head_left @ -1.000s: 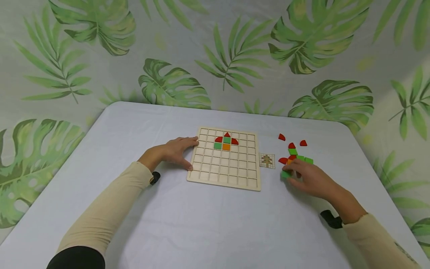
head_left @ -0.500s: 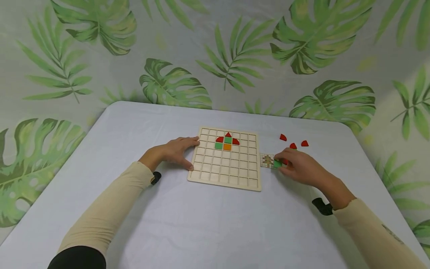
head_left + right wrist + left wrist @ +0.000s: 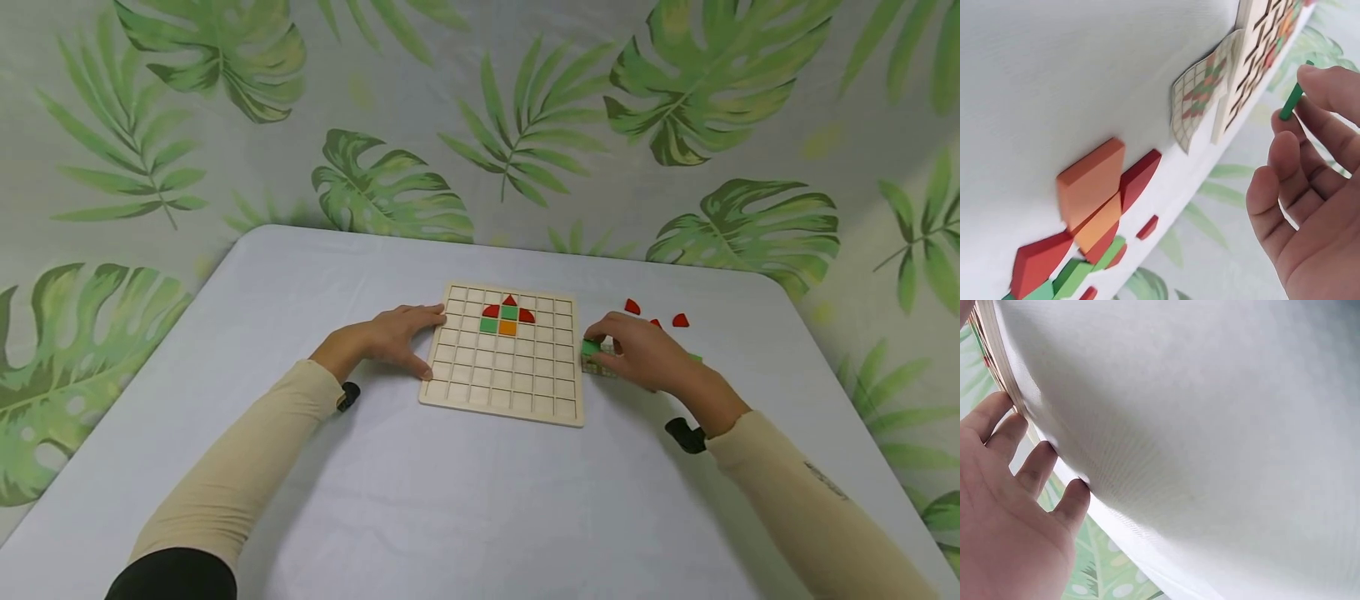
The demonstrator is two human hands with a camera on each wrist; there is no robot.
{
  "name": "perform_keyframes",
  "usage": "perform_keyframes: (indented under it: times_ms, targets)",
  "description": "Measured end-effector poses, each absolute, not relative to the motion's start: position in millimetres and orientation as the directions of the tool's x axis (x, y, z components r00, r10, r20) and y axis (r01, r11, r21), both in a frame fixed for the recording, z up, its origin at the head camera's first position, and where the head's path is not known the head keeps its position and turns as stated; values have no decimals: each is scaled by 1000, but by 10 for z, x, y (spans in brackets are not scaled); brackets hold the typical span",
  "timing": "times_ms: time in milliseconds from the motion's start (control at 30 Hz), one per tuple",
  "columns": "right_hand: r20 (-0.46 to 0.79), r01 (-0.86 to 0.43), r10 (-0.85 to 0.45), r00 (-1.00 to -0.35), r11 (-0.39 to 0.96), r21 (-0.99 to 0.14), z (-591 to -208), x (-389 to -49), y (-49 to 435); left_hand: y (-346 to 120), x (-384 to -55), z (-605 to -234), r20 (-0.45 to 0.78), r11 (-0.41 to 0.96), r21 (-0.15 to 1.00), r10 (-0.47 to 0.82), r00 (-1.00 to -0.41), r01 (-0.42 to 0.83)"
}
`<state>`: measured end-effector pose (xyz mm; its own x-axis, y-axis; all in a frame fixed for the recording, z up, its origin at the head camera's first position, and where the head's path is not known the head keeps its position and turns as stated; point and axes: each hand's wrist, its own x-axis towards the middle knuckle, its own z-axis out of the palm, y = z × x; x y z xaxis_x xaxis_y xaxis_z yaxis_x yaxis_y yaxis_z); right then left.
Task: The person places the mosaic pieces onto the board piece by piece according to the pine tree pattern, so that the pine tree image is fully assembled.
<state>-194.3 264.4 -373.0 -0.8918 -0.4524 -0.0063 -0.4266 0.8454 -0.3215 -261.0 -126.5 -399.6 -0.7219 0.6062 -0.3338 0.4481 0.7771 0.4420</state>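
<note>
My right hand (image 3: 647, 350) pinches a green square tile (image 3: 1292, 100) between thumb and fingers, raised over the pattern card (image 3: 600, 368). Just right of the wooden grid board (image 3: 498, 383) lies that card, partly covered by the hand. My left hand (image 3: 390, 335) rests against the board's left edge, thumb and fingers spread. Near the board's top sit a red triangle (image 3: 510, 300), two red quarter-round tiles, two green squares and an orange square (image 3: 507, 328). Only the left hand's palm and fingers (image 3: 1036, 467) at the board's side show in the left wrist view.
Loose tiles lie right of the card: an orange one (image 3: 1091, 181), several red ones and green ones (image 3: 1072, 278). In the head view my right hand hides most of them. The white-covered table (image 3: 480, 508) ends at a leaf-patterned cloth backdrop.
My right hand has lifted the green tile from the loose pile and carried it left over the card, toward the board. The left hand has stayed in place.
</note>
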Motion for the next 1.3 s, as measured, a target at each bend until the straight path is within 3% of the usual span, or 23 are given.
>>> perform_keyframes:
  times_ms: [433,800,1067,1300]
  targets:
    - [-32,-406,-450,-893,833,-375,-3747,-2160,2539,-1222,-2637,-3988,-348,795,397,593,-726,459]
    - [-101,-308,-383,-918,850,-427,-3820,-2417,2333,-1250,-2626,-3979,-334,785,394,608,-721,479]
    - [-170,-331,-426,-889,853,-404,-3929,-2489,2007,-1270,-2624,-3984,-342,784,406,607,-717,470]
    - [-127,-324,-417,-900,836,-443,-4031,-2516,1903,-1288,-2619,-4004,-348,782,418,607,-715,461]
